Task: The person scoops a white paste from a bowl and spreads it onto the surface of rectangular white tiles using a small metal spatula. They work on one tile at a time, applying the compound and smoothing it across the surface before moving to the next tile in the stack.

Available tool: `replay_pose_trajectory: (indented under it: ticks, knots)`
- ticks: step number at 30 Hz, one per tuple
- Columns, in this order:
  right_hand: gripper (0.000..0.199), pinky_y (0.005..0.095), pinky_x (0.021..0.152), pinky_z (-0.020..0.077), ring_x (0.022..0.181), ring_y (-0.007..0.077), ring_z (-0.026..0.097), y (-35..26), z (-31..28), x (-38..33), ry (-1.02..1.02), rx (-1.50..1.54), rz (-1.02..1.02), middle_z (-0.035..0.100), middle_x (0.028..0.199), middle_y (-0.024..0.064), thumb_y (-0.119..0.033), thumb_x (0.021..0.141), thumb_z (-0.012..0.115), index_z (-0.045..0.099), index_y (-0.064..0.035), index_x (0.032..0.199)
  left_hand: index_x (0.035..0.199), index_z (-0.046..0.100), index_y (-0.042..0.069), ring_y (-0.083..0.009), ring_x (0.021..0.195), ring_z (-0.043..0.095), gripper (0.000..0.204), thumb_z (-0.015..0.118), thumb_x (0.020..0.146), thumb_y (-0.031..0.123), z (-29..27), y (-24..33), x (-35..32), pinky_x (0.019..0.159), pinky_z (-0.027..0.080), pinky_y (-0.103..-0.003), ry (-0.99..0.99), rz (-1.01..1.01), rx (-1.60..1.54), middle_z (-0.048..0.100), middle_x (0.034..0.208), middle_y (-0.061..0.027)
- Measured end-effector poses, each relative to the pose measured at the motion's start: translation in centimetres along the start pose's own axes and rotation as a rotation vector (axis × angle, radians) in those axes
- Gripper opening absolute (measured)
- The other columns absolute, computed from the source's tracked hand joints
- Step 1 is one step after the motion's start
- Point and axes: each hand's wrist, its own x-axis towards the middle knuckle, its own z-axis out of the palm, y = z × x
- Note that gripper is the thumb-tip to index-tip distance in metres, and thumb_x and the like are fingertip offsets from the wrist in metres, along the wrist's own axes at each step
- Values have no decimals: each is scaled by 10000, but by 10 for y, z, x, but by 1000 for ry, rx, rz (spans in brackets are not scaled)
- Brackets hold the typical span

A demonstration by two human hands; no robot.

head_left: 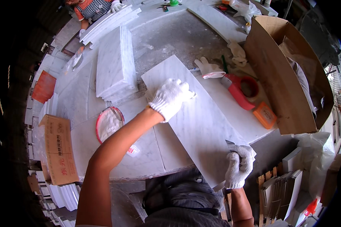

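Note:
A long white marble slab [201,117] with grey veining lies slantwise in front of me, its near end reaching the table edge by my body. My left hand [171,97], in a white knitted glove, rests on the slab's upper part with fingers curled; what they hold, if anything, is hidden. At the near right corner my right hand [240,166], gloved alike, is closed with a thin grey blade [230,144], like a putty knife's, showing beside its fingers. The handle is hidden. To the left sits a red-rimmed bowl [110,125] of white paste.
Stacked marble slabs [115,62] stand far left; a co-worker [96,9] is beyond. On the right are an open cardboard box [282,75], a red tape dispenser [240,90], an orange box [265,115] and a spare glove [209,69]. A brown carton [58,149] stands left.

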Motion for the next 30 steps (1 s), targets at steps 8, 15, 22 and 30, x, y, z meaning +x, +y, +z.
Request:
replay_pose_trajectory:
  ticks: [8,15,22,30]
  knots:
    - [124,348,760,480,820,252,601,-3,2,0,13,-36,-4,648,877,113,18,825,662,671,-29,940,969,728,183,-252,813,610,166,582,891,184,-1,-8,3,801,495,-395,14,-10,-88,614,772,-53]
    - [111,340,765,481,837,241,602,-3,-1,-2,16,0,20,643,879,110,20,838,641,668,-25,935,978,725,183,-261,795,617,164,591,884,188,0,7,3,758,507,-403,58,-44,13,627,796,-55]
    - [71,348,794,469,837,234,581,1,2,-8,40,51,85,621,875,107,-25,862,629,660,-16,926,967,720,169,-260,855,630,163,582,880,157,-4,-4,15,812,493,-403,47,-216,-24,639,837,-78]
    - [108,298,714,425,730,143,509,5,7,-7,86,28,-2,548,810,51,-109,937,564,623,-19,931,964,721,161,-265,848,616,165,606,848,141,-39,77,-68,824,487,-418,66,-227,-154,647,820,-42]
